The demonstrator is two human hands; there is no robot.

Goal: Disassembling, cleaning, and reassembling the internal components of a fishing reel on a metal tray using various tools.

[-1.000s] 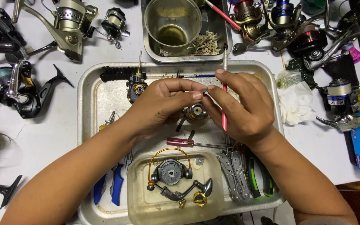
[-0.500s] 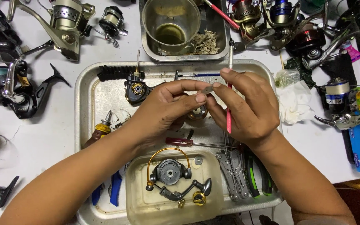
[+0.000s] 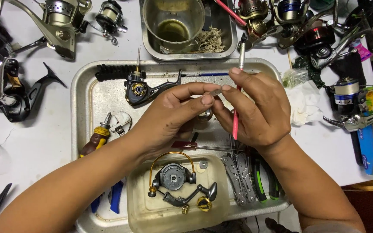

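Observation:
Both hands meet over a metal tray (image 3: pixel 83 86). My left hand (image 3: pixel 173 114) pinches a small silver reel part (image 3: pixel 215 92) between thumb and forefinger. My right hand (image 3: pixel 255 110) touches the same part with its fingertips and grips a thin red-and-silver tool (image 3: pixel 237 116) that stands nearly upright through the fist. A round metal piece (image 3: pixel 204 114) shows just below the fingers. A dark reel body (image 3: pixel 137 90) lies on the tray to the left of the hands.
A clear plastic tub (image 3: pixel 143 211) with reel parts sits at the tray's front. Screwdrivers (image 3: pixel 195 146), a wrench (image 3: pixel 119 125), a multi-tool (image 3: pixel 238 177) and a black brush (image 3: pixel 113 71) lie on the tray. A steel cup (image 3: pixel 173 19) stands behind. Several fishing reels (image 3: pixel 61 21) surround the tray.
Both hands have shifted slightly up and to the right, with the red tool rising along with them. The fingertips stay joined on the small part.

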